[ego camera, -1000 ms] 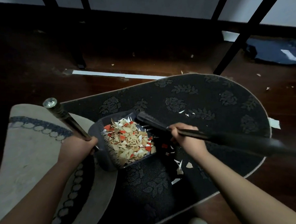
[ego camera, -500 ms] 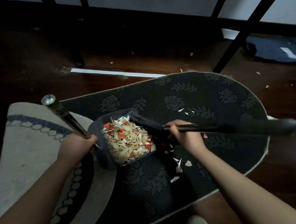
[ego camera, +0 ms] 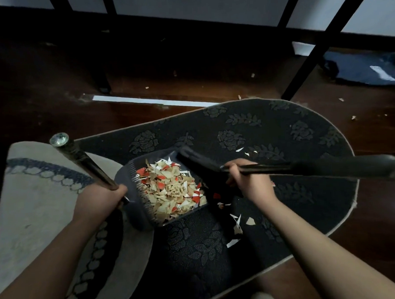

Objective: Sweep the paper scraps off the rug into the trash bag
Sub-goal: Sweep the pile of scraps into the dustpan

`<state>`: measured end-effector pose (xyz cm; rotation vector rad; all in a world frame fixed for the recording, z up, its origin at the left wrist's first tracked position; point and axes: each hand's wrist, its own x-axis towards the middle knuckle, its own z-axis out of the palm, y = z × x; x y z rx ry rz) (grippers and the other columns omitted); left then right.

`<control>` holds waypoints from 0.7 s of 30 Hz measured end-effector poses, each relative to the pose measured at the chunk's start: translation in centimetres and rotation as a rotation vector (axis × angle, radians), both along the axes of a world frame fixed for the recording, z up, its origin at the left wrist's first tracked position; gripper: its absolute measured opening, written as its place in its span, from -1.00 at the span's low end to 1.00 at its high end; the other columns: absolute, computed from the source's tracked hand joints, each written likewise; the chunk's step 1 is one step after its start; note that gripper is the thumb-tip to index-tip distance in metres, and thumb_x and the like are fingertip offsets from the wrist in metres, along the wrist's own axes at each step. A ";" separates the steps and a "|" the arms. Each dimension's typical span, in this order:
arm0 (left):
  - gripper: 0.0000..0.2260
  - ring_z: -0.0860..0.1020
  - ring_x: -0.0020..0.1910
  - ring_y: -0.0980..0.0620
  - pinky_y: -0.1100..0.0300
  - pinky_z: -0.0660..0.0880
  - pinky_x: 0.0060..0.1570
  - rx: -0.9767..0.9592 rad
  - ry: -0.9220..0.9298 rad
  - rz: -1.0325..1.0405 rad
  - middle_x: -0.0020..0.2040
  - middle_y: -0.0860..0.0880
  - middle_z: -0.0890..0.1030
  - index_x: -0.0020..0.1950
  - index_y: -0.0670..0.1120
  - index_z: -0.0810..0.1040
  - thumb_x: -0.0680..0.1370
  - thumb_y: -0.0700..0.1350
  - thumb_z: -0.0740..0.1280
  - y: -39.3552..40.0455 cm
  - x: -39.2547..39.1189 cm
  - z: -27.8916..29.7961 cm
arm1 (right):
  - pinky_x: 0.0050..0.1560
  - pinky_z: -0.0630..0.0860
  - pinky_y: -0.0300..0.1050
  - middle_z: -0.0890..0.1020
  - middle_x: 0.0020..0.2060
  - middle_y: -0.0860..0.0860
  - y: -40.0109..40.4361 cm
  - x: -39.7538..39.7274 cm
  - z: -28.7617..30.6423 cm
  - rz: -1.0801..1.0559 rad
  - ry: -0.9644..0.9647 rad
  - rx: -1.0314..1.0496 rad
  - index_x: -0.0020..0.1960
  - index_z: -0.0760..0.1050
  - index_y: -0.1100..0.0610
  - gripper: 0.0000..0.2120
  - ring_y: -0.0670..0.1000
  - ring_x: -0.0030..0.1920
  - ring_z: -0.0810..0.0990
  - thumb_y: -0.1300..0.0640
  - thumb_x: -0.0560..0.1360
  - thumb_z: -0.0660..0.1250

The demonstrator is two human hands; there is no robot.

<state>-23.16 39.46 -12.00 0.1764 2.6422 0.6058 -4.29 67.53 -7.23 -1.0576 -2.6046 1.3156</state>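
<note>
The left hand (ego camera: 98, 200) grips the dustpan (ego camera: 135, 209) handle; the right hand (ego camera: 251, 183) is closed round the broom (ego camera: 307, 166). Most paper scraps (ego camera: 171, 192) fill the pan, while strays (ego camera: 237, 222) lie toward the dark rug's (ego camera: 282, 131) near edge. Keep the lip flat and sweep with short strokes.

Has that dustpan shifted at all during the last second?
No. The dustpan still sits at the dark rug's left edge, overlapping the pale rug.
</note>
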 end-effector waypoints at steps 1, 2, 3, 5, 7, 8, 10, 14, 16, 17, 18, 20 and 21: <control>-0.72 0.61 -0.30 -0.02 0.13 0.43 -0.30 0.002 0.002 0.005 -0.40 0.02 0.64 -0.35 -0.08 0.60 0.46 0.06 0.30 0.0 0.0 0.0 | -0.03 0.58 -0.04 0.63 -0.27 -0.10 -0.6 -0.1 -0.1 0.032 0.023 -0.025 -0.02 0.61 0.03 -0.77 -0.01 -0.16 0.64 0.03 0.53 0.18; -0.72 0.62 -0.30 -0.02 0.14 0.43 -0.30 0.005 0.002 0.006 -0.42 0.02 0.64 -0.36 -0.09 0.60 0.46 0.05 0.30 0.0 0.0 0.0 | -0.03 0.58 -0.03 0.63 -0.26 -0.11 -1.0 0.0 0.1 0.042 0.059 -0.046 -0.05 0.61 0.02 -0.75 -0.01 -0.16 0.65 0.01 0.49 0.17; -0.72 0.62 -0.29 -0.02 0.13 0.43 -0.30 0.011 0.002 0.006 -0.43 0.03 0.63 -0.36 -0.09 0.60 0.46 0.04 0.31 0.1 0.1 0.0 | -0.04 0.58 -0.03 0.64 -0.27 -0.10 -1.1 0.2 0.2 0.026 0.114 -0.069 -0.08 0.61 0.00 -0.76 -0.02 -0.17 0.66 0.01 0.47 0.17; -0.73 0.62 -0.29 -0.02 0.12 0.47 -0.26 0.027 0.009 0.015 -0.42 0.02 0.64 -0.35 -0.09 0.61 0.46 0.03 0.32 0.2 0.1 0.1 | -0.11 0.58 -0.07 0.68 -0.28 -0.05 -0.7 0.7 0.8 -0.036 0.214 -0.092 -0.12 0.60 -0.05 -0.80 -0.04 -0.21 0.67 0.06 0.50 0.20; -0.73 0.62 -0.29 -0.02 0.11 0.49 -0.23 0.038 -0.004 0.030 -0.41 0.01 0.64 -0.35 -0.10 0.61 0.45 0.04 0.32 0.2 0.1 0.3 | -0.16 0.58 -0.06 0.68 -0.30 -0.02 0.3 1.1 1.7 -0.071 0.230 -0.060 -0.15 0.59 -0.11 -0.76 -0.03 -0.25 0.67 0.15 0.55 0.23; -0.71 0.62 -0.28 -0.04 0.11 0.50 -0.22 0.040 -0.008 0.028 -0.40 0.00 0.64 -0.35 -0.09 0.61 0.42 0.09 0.31 0.2 0.1 0.5 | -0.17 0.58 -0.06 0.67 -0.32 -0.02 0.7 1.2 2.2 -0.075 0.214 -0.024 -0.18 0.56 -0.14 -0.72 -0.04 -0.27 0.66 0.18 0.57 0.22; -0.65 0.62 -0.26 -0.07 0.09 0.52 -0.21 0.033 -0.004 0.012 -0.36 -0.02 0.64 -0.34 -0.09 0.60 0.31 0.17 0.23 0.2 0.1 0.6 | -0.16 0.56 -0.08 0.66 -0.35 -0.05 1.6 1.2 2.8 -0.100 0.181 0.028 -0.21 0.54 -0.15 -0.68 -0.08 -0.30 0.64 0.21 0.57 0.20; -0.62 0.63 -0.23 -0.10 0.04 0.56 -0.14 0.032 0.001 0.015 -0.33 -0.05 0.65 -0.33 -0.09 0.60 0.27 0.19 0.19 0.2 0.1 0.8 | -0.08 0.58 0.01 0.65 -0.31 -0.02 2.0 0.8 1.6 -0.150 0.012 0.064 -0.09 0.56 -0.03 -0.83 0.02 -0.21 0.66 0.07 0.58 0.19; -0.62 0.63 -0.22 -0.10 0.03 0.56 -0.12 0.029 -0.001 0.014 -0.32 -0.06 0.65 -0.33 -0.09 0.60 0.27 0.18 0.19 0.2 0.2 0.9 | -0.05 0.59 0.04 0.67 -0.25 0.01 0.8 0.3 0.9 -0.090 -0.024 0.058 0.00 0.58 0.02 -0.79 0.06 -0.16 0.66 0.00 0.57 0.19; -0.63 0.63 -0.22 -0.09 0.03 0.55 -0.12 0.030 -0.003 0.016 -0.33 -0.05 0.65 -0.33 -0.09 0.60 0.27 0.18 0.19 0.2 0.3 0.9 | -0.02 0.58 0.02 0.68 -0.22 0.02 0.1 0.0 0.7 -0.046 -0.045 0.046 0.02 0.59 0.04 -0.79 0.05 -0.15 0.66 0.02 0.58 0.19; -0.63 0.63 -0.22 -0.09 0.04 0.55 -0.12 0.032 -0.005 0.017 -0.33 -0.04 0.65 -0.34 -0.09 0.60 0.28 0.17 0.19 0.2 0.3 0.8 | 0.00 0.57 -0.03 0.68 -0.19 0.03 -0.5 -0.3 0.5 -0.004 -0.058 0.048 0.04 0.59 0.06 -0.79 0.05 -0.13 0.66 0.06 0.59 0.20; -0.64 0.63 -0.22 -0.08 0.05 0.55 -0.13 0.038 -0.008 0.021 -0.34 -0.03 0.65 -0.34 -0.09 0.60 0.29 0.17 0.20 0.2 0.2 0.8 | 0.03 0.56 -0.03 0.68 -0.18 0.04 -1.0 -0.4 0.7 0.019 -0.014 0.049 0.01 0.60 0.05 -0.81 0.06 -0.12 0.66 0.07 0.58 0.22; -0.65 0.63 -0.21 -0.08 0.06 0.54 -0.14 0.036 0.001 0.013 -0.33 -0.03 0.65 -0.33 -0.08 0.60 0.31 0.17 0.22 0.2 0.2 0.7 | 0.02 0.58 0.04 0.68 -0.22 0.02 -0.9 -0.2 0.9 -0.007 0.060 0.003 -0.03 0.60 0.03 -0.82 0.06 -0.14 0.66 0.04 0.54 0.23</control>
